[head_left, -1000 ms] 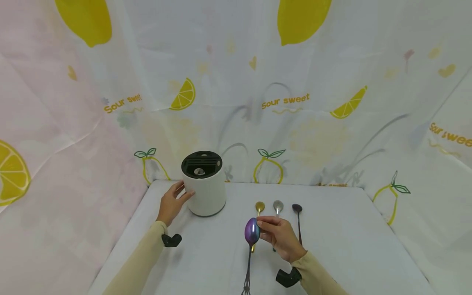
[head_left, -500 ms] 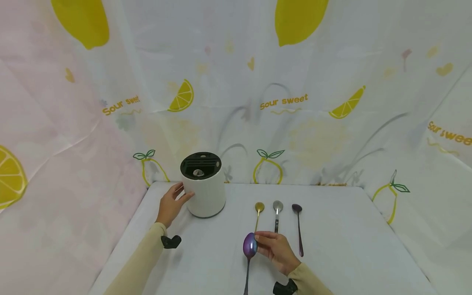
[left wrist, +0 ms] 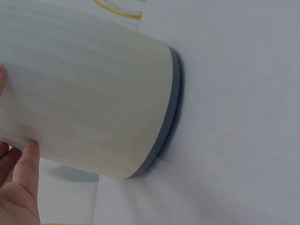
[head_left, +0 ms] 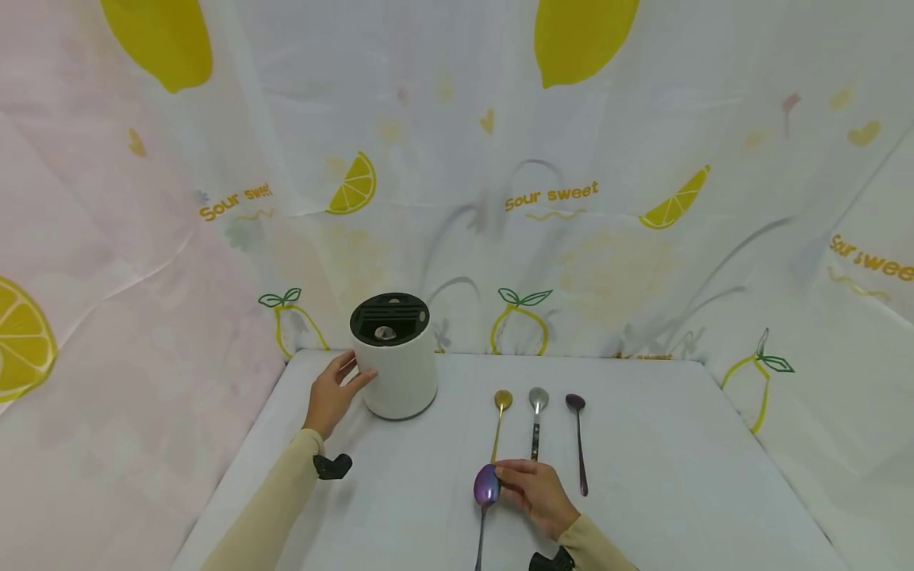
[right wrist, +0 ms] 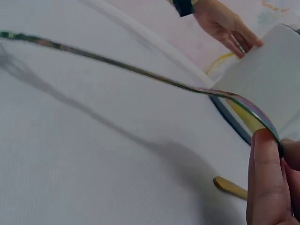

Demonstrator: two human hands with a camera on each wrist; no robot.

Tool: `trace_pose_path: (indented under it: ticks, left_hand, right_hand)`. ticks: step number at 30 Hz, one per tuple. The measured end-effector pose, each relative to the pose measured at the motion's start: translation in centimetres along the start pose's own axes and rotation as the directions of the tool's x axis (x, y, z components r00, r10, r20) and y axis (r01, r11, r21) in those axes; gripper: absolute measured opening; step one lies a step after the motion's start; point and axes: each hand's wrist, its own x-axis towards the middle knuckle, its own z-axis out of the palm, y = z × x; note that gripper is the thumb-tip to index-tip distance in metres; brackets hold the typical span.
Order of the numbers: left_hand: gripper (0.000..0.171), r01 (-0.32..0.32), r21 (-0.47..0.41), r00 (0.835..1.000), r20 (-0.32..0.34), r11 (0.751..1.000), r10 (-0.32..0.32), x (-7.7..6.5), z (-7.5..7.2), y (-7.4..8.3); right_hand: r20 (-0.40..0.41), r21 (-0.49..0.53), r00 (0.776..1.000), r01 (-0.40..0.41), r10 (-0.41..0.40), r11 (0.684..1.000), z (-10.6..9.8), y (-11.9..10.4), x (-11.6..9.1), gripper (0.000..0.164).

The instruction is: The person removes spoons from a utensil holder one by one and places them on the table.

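Observation:
My right hand [head_left: 537, 493] pinches a purple-blue iridescent spoon [head_left: 487, 485] by the edge of its bowl. In the right wrist view the spoon's long thin handle [right wrist: 140, 70] stretches left above the white tabletop, its shadow below. My left hand [head_left: 336, 395] rests against the left side of a white cylindrical utensil holder [head_left: 400, 381], its fingers fairly straight. The holder has a black slotted lid [head_left: 389, 319] and a dark base ring. Beyond my right hand lie a gold spoon [head_left: 503, 399], a silver spoon [head_left: 539, 398] with a dark patterned handle, and a dark spoon [head_left: 580, 444].
The white-covered table [head_left: 664, 460] ends at a cloth backdrop [head_left: 457, 143] printed with lemons. The holder stands near the table's back left. Behind my right hand the lower part of the silver spoon's handle is hidden.
My right hand has drawn the purple-blue spoon down the view, toward me, uncovering more of the three lying spoons. My left hand and the utensil holder have stayed in place.

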Motion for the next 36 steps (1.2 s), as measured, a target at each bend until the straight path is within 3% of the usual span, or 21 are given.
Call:
trace_pose_path:
  ticks: [13,20,29,36]
  left_hand:
    - [0.091,0.0,0.014,1.0,-0.007,1.0,0.0,-0.1,0.0,0.2]
    - [0.094,0.02,0.013,1.0,-0.003,1.0,-0.02,-0.1,0.1,0.1]
    - [0.093,0.015,0.015,1.0,-0.014,1.0,-0.015,-0.2,0.2,0.1]
    - [0.095,0.011,0.017,1.0,-0.01,1.0,-0.011,-0.2,0.2,0.1]
  right_hand:
    - [0.019,-0.093,1.0,-0.012,0.014,0.996,-1.2,0.9,0.2,0.031]
    - [0.013,-0.256,1.0,-0.014,0.018,0.967,-1.1,1.0,0.1,0.027]
    - [0.039,-0.32,0.999,0.02,-0.008,0.947,-0.9,1.0,-0.1,0.023]
    - [0.027,-0.368,0.999,-0.025,0.038,0.929,-0.6,1.3,-0.6,0.021]
